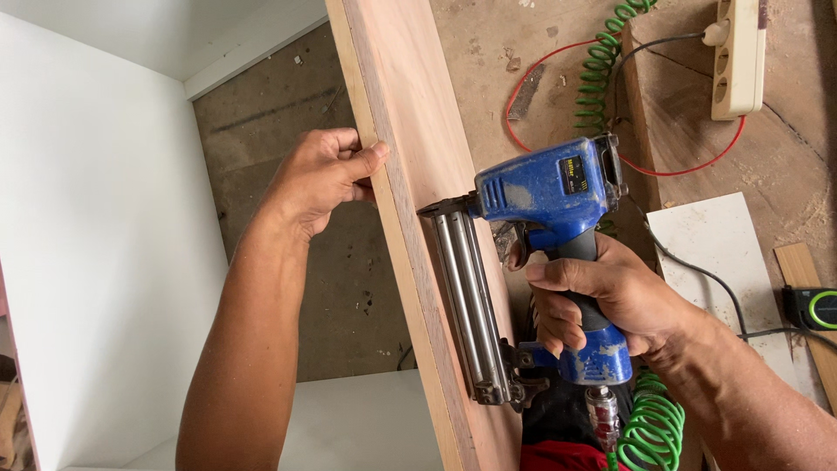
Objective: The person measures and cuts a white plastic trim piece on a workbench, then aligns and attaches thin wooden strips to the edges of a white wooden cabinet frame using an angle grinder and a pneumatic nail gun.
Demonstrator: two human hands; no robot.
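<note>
My left hand (pixel 324 179) pinches the edge of the long pale plywood board (pixel 418 174) while my right hand (pixel 602 301) grips the blue pneumatic nail gun (pixel 540 235), best kept pressed square against it

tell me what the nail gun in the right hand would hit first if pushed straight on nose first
Most likely the wooden board: the right hand holds the blue nail gun with its nose at the board's face, apparently touching already.

We note the wooden board (pixel 418 174) cut off at top and bottom edges, and the green coiled hose (pixel 654 432) leaving the frame below.
</note>
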